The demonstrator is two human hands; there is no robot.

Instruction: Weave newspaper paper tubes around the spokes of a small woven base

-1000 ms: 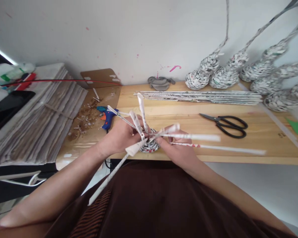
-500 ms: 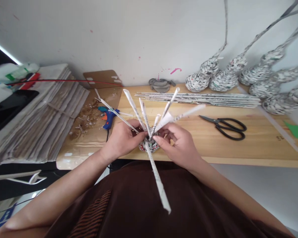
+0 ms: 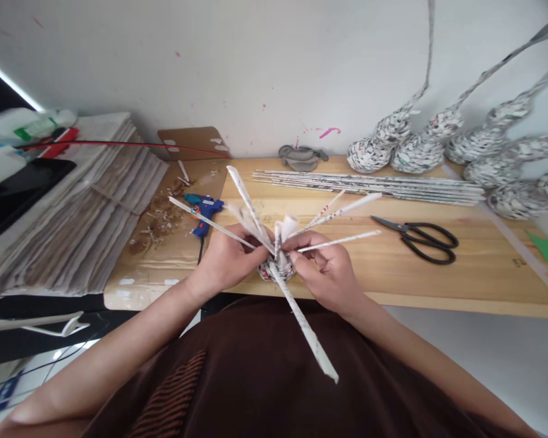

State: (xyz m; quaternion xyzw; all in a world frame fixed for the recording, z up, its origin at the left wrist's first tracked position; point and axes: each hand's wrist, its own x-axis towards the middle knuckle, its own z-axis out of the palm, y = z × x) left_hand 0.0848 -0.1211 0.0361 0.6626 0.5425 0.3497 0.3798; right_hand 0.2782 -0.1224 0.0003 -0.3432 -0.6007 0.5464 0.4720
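A small woven newspaper piece sits at the table's front edge, between my hands. Several rolled paper strips fan out from its top, and one long paper strip slants down over the brown clothing. My left hand is closed around the left side of the piece, thumb and fingers pinching at the base of the strips. On the other side, my right hand pinches a thin paper strip that points right. The fingers partly hide the weave and the strips' lower ends.
Black-handled scissors lie to the right, and a bundle of paper rods runs along the back. Woven gourd shapes stand at the back right. A blue glue gun lies left, beside a tall newspaper stack.
The strips have shifted: one now points right from my right hand, and the front strip has swung further right. Both hands stay at the woven piece. The whole view has shifted slightly.
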